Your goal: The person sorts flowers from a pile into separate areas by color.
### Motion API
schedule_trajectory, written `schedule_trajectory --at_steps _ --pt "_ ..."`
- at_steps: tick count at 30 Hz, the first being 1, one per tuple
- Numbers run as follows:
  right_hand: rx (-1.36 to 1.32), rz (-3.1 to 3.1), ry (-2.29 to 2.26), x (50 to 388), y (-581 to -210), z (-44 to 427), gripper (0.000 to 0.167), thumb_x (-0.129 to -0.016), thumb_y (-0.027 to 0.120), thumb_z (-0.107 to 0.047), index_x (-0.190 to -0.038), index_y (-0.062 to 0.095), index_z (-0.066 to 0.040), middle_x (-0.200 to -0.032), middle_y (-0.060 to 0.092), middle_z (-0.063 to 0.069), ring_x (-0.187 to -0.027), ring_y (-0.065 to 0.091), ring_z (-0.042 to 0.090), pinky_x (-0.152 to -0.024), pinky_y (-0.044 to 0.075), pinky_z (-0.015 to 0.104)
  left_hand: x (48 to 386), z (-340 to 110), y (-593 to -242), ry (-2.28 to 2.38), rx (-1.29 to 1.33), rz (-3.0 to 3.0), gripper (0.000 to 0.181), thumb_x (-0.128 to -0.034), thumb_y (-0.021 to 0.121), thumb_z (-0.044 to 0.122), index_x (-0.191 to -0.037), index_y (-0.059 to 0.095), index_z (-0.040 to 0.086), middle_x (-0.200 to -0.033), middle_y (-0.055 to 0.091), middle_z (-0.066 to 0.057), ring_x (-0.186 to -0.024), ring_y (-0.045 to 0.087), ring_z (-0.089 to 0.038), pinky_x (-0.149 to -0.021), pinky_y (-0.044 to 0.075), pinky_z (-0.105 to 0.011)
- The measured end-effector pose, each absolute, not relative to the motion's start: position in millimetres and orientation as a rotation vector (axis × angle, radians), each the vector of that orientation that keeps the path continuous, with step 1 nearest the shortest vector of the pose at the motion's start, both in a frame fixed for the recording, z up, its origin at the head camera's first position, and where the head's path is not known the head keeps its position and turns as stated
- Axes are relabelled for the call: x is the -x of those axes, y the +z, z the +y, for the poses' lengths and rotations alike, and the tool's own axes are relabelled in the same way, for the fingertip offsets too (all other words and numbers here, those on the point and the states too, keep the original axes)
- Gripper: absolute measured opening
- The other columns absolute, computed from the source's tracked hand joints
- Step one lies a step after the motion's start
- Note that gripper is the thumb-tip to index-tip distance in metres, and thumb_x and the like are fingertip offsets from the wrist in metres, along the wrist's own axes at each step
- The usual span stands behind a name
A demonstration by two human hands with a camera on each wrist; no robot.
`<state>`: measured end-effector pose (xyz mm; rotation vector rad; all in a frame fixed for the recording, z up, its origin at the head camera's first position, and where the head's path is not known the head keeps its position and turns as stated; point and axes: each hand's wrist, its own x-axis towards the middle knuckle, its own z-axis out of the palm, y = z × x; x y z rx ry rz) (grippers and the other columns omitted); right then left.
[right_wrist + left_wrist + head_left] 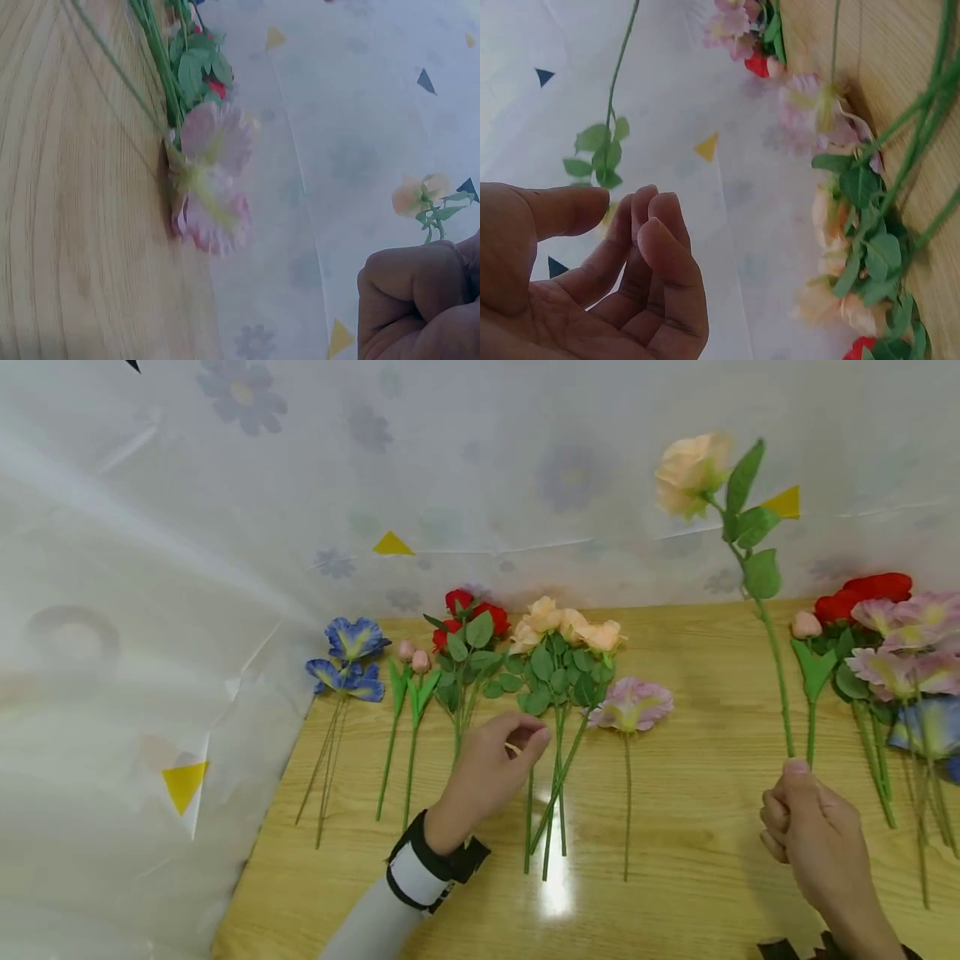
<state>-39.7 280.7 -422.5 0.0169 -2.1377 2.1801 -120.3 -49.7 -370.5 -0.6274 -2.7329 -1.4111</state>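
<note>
In the head view the right hand (pixel 817 835) grips the lower stem of a peach rose (pixel 693 472), which stands upright above the table, its leaves partway up the stem. That hand is a curled fist (pixel 420 300) in the right wrist view, with the rose head (pixel 421 196) beyond it. The left hand (pixel 495 768) hovers over the stems of several peach roses (pixel 558 627), holding nothing; its fingers (pixel 667 255) are loosely bent, apart from the thumb. Just right of those roses lies one pink-purple flower (pixel 632 703).
Blue flowers (pixel 348 660), pink tulips (pixel 420 662) and red roses (pixel 487 617) lie at the left of the wooden table (pixel 697 893). At the right is a mixed group with red, pink-purple and blue flowers (pixel 926 727). A patterned white sheet (pixel 465 460) hangs behind.
</note>
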Motion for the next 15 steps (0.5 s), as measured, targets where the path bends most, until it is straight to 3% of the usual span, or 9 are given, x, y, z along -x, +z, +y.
schedule_trajectory --at_steps 10,15 --pt "-0.327 -2.084 2.240 46 -425 217 0.043 -0.109 0.019 -0.018 -0.070 0.030 -0.003 -0.051 0.027 0.005 -0.033 0.021 0.020 -0.029 0.024 0.026 111 -2 -365 -1.653 0.960 -2.670 0.025 -0.1023 0.053 0.029 -0.118 0.062 0.011 -0.106 0.065 0.005 -0.090 0.060 0.000 -0.077 0.052 -0.018" --pt "-0.388 -2.081 2.279 46 -426 198 0.043 -0.109 0.018 -0.015 -0.069 0.031 -0.002 -0.050 0.027 0.006 -0.033 0.022 0.020 -0.028 0.026 0.024 109 11 -366 -1.761 0.988 -2.647 0.031 -0.1026 0.052 0.029 -0.126 0.058 0.010 -0.113 0.065 0.002 -0.098 0.060 0.000 -0.082 0.050 -0.017"
